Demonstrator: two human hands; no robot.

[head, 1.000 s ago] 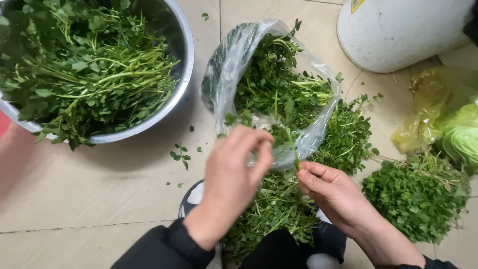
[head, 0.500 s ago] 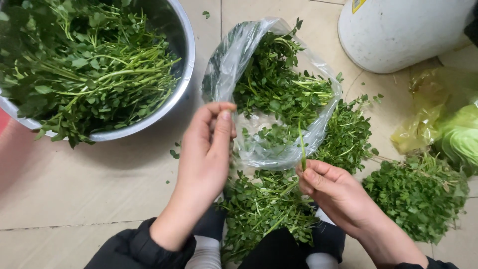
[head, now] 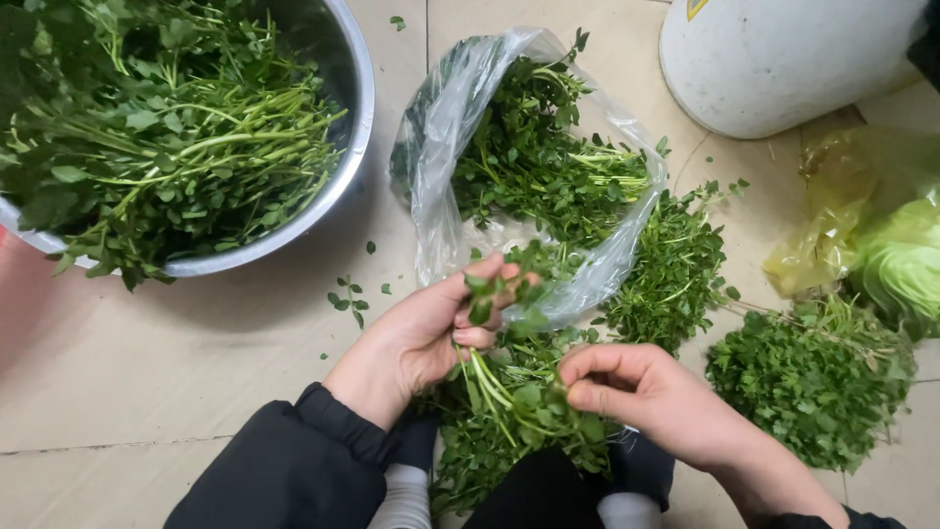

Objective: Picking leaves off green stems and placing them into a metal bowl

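The left hand (head: 421, 338) grasps a small bunch of leafy green sprigs (head: 494, 338): its fingers (head: 485, 289) curl around the stems, with leaves poking out above the fingertips and pale green stems trailing down below the palm. The right hand (head: 646, 392) sits just beside it, lower and to the right, its fingers (head: 597, 364) pinched together on stems and leaves at the bottom of the same bunch, so the sprigs run between the two hands. Under both hands lies a loose heap of greens (head: 509, 431) on the tiled floor (head: 196, 372), touching the pinched fingertips.

Just beyond the left fingertips lies a clear plastic bag (head: 446, 127), open towards the hands and stuffed with more of the same greens (head: 539, 167), some spilling out of its mouth to the right. Well away from the left-hand fingers, up and to the left, stands a steel bowl (head: 343, 167) piled with long-stemmed greens (head: 147, 118). To the right of the right-hand fingers, apart from them, lies a separate pile of leafy trimmings (head: 813, 382), and beyond it a yellow plastic bag (head: 852, 186) holding a pale green cabbage (head: 906, 264). A white bucket (head: 783, 59) stands farthest off, past the clear bag. A few stray leaves (head: 348, 299) lie on the floor near the left wrist.
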